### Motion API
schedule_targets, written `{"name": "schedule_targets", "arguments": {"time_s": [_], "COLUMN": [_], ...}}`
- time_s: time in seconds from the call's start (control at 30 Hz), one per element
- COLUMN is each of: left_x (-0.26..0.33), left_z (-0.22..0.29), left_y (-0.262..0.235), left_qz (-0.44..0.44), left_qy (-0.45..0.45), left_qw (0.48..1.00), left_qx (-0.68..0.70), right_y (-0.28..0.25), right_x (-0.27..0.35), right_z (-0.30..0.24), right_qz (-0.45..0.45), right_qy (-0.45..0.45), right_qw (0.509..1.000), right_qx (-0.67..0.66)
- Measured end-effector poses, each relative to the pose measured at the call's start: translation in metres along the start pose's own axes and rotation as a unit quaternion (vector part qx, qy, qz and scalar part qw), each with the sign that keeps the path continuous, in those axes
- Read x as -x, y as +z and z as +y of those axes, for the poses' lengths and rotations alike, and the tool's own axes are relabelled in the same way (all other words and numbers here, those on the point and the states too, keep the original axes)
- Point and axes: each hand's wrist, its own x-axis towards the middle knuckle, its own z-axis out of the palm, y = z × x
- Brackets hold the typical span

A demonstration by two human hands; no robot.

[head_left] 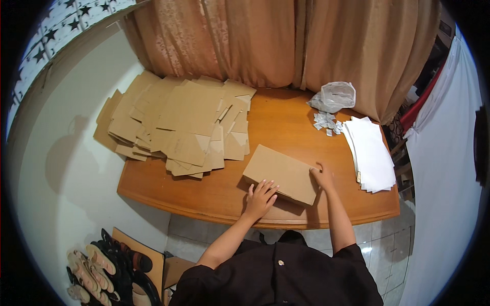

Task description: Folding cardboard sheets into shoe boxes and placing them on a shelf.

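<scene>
A closed brown cardboard box (282,172) lies at a slant on the wooden table in front of me. My left hand (260,200) rests against its near long side, fingers spread and outstretched over the edge. At the box's right end, my right hand (322,177) grips the corner, with one finger sticking out away from the box. Part of the right hand's grip is hidden from view.
Flattened cardboard boxes (186,117) pile up on the table's (275,117) left. At the right are a stack of white paper (371,153), small silvery-white packets (326,122) and a clear plastic bag (337,97). Shoes (102,265) stand on the lower left.
</scene>
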Motion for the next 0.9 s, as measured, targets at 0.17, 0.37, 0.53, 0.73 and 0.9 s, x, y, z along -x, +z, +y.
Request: {"name": "schedule_targets", "arguments": {"time_s": [0.17, 0.37, 0.53, 0.73, 0.9], "left_x": [0.011, 0.051, 0.085, 0.127, 0.170], "left_z": [0.014, 0.031, 0.054, 0.088, 0.139], "left_y": [0.006, 0.056, 0.096, 0.064, -0.026], "left_qz": [0.025, 0.105, 0.074, 0.145, 0.254], "left_qy": [-0.076, -0.189, -0.220, -0.187, -0.180], "left_qw": [0.997, 0.938, 0.897, 0.871, 0.849], "left_qx": [-0.012, 0.269, 0.376, 0.430, 0.426], "right_y": [0.011, 0.031, 0.012, -0.018, -0.019], "right_x": [0.002, 0.071, 0.138, 0.187, 0.207], "right_z": [0.049, 0.078, 0.086, 0.073, 0.026], "right_qz": [-0.168, -0.132, -0.251, -0.307, -0.370], "right_qy": [0.023, -0.024, -0.035, -0.149, -0.283], "right_qw": [0.973, 0.974, 0.895, 0.855, 0.820], "right_qx": [-0.155, -0.183, -0.367, -0.390, -0.333]}}
